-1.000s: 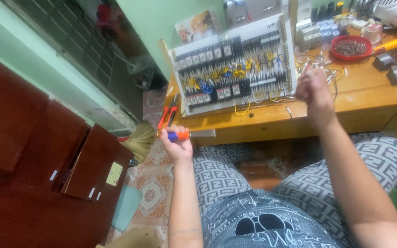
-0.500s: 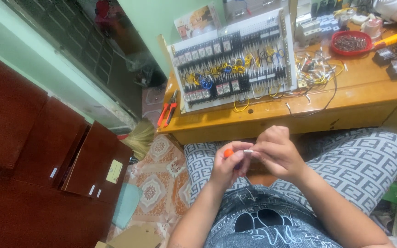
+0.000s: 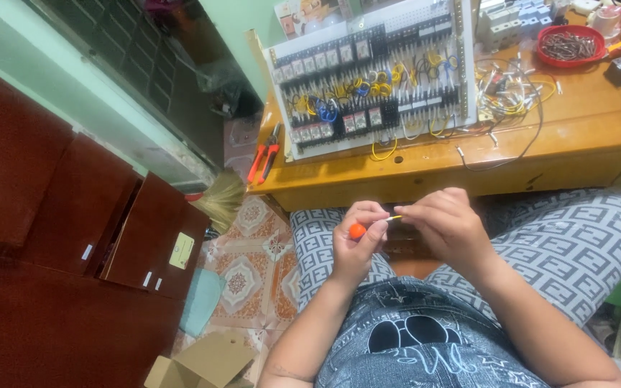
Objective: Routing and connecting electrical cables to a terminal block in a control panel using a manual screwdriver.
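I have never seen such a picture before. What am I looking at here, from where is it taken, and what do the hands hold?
The camera sits on a seated person's head and looks down at their lap. The left hand grips a small tool with an orange handle. The right hand pinches a thin yellow-tipped piece beside it. Ahead, a wooden desk carries a white panel of relays and coloured wires, red pliers and a red bowl of small metal parts.

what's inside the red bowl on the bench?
The red bowl holds a heap of small dark metal pieces, likely screws; too small to tell. The bowl's bottom is covered.
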